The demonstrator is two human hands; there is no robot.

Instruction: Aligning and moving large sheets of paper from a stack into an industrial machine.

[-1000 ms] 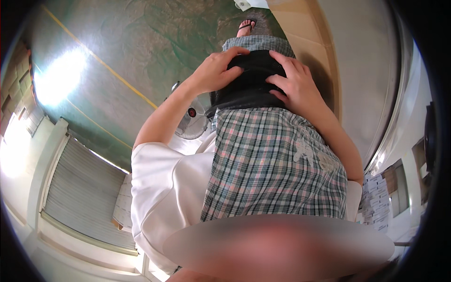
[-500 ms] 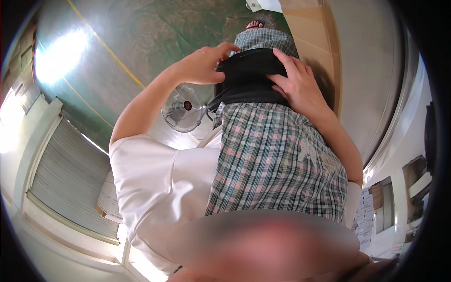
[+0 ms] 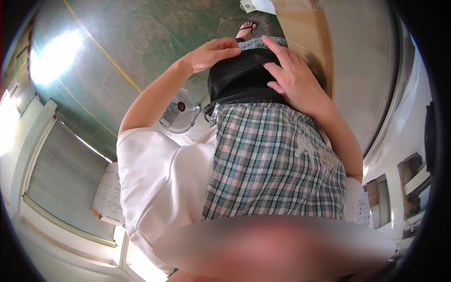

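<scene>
A black mesh fabric piece (image 3: 239, 77), perhaps a bag, lies across my lap over a plaid apron (image 3: 277, 155). At its far left edge my left hand (image 3: 213, 54) is closed, thumb and fingers pinched together on the rim of the mesh. My right hand (image 3: 298, 80) rests at the right side of the black fabric with its fingers spread apart; the index finger reaches past the far edge. Whether the thumb side of that hand presses into the fabric is hard to see.
To the right of my lap stands a cardboard box (image 3: 307, 37). A round fan (image 3: 181, 108) is on the left, beyond my arm. My sandalled foot (image 3: 246, 30) is on the green floor (image 3: 155, 28). A printed carton (image 3: 109, 197) stands by a grey shutter (image 3: 66, 174).
My left hand has gone from spread fingers to a pinch at the far left edge. The mesh side of the fabric now shows more. My right hand has shifted slightly left and away.
</scene>
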